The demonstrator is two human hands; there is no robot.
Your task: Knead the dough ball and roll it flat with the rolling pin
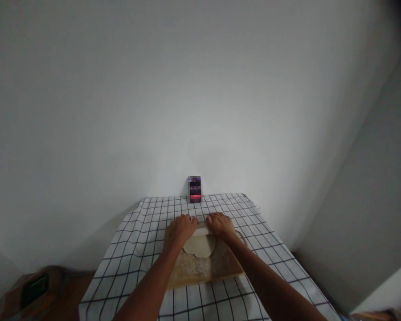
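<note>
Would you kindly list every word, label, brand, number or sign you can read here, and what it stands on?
No readable text anywhere.
Dark upright object by the wall: pixelated; any lettering is unreadable.
Tablecloth: dark grid lines, no visible lettering.
Wooden board and flat dough: no visible markings that read as text.

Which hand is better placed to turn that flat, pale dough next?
Probably the left hand, narrowly: the dough lies closer to its wrist, with more bare brown board toward the right forearm. Both hands appear on the white cylindrical roller.
</note>
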